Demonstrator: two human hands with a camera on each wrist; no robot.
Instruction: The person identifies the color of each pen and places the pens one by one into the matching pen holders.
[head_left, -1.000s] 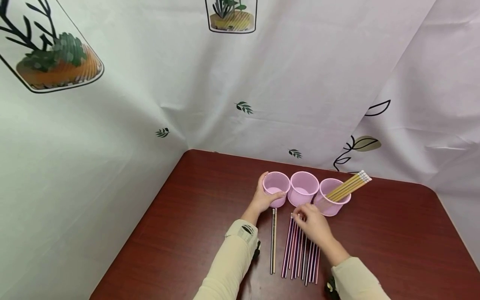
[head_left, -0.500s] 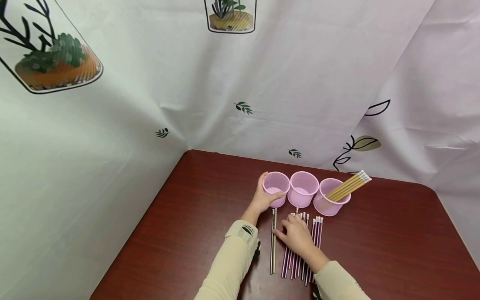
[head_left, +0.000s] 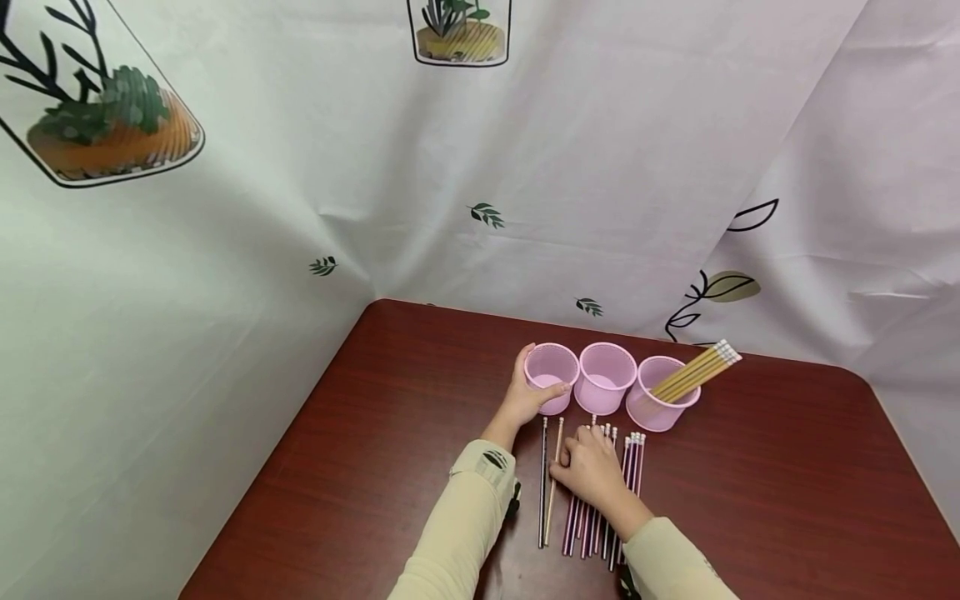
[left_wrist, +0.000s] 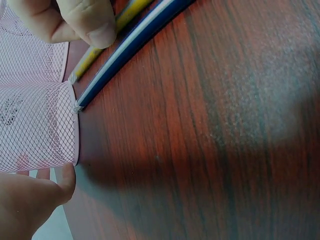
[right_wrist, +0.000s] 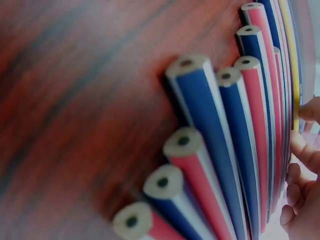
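While the left hand [head_left: 527,393] grips the leftmost cup [head_left: 553,360], the right hand [head_left: 592,471] pinches the yellow pencil [head_left: 551,512] lying beside the blue pencil [head_left: 543,483]; pick-up seems underway, calling next for a clean lift.

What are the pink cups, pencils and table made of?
Pink cups: probably painted metal mesh, going by the diamond lattice. Pencils: likely wood, painted with a slight shine; bare tan ends surround dark cores. Table: wood or laminate, unclear which; dark grain, soft sheen.
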